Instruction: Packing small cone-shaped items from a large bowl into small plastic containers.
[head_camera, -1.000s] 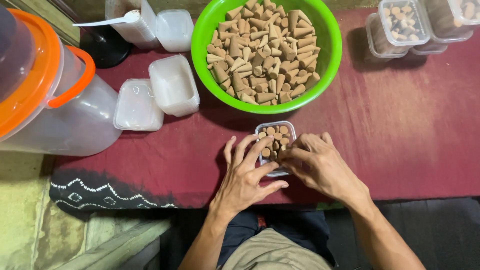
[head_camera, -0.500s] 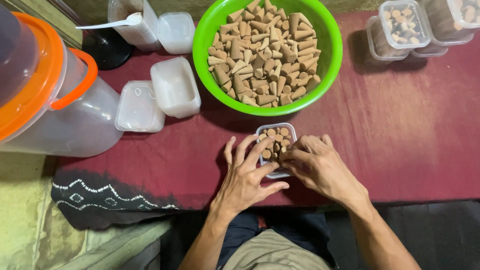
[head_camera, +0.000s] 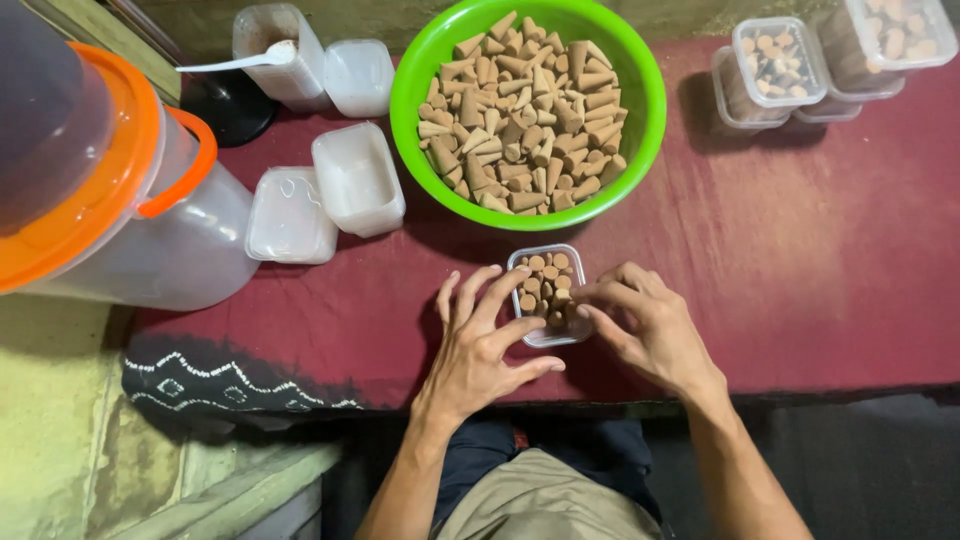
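Large clear plastic jug with orange lid and handle (head_camera: 110, 200): cut off by left and top frame edges. Clear plastic tubs of tan cones (head_camera: 880, 45), upper right: cropped by top and right edges. Small clear square tub (head_camera: 545, 290), frame centre: near corners covered by left hand (head_camera: 480, 350) and right hand (head_camera: 645, 325). Right fingertips' grip unreadable. Both forearms leave the lower edge.
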